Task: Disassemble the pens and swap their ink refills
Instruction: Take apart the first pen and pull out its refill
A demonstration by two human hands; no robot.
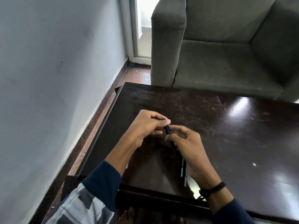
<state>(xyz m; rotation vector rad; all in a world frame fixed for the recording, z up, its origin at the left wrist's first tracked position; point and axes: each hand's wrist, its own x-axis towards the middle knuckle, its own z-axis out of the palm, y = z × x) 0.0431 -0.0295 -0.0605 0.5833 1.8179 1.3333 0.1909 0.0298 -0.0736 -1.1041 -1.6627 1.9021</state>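
Note:
A thin black pen (168,130) is held over the dark table (226,135), with both hands on it. My left hand (145,126) pinches its upper end, where a small purple tip shows. My right hand (189,147) grips the barrel just below. The barrel runs down and to the right under my right palm. Two more dark pen pieces (183,168) lie side by side on the table beneath my right hand, close to the near edge. I cannot tell whether any refill is out.
A grey armchair (218,54) stands behind the table's far edge. A pale wall (56,78) runs along the left, with a strip of brown floor (90,135) between it and the table. My bare foot (127,215) shows below the near edge.

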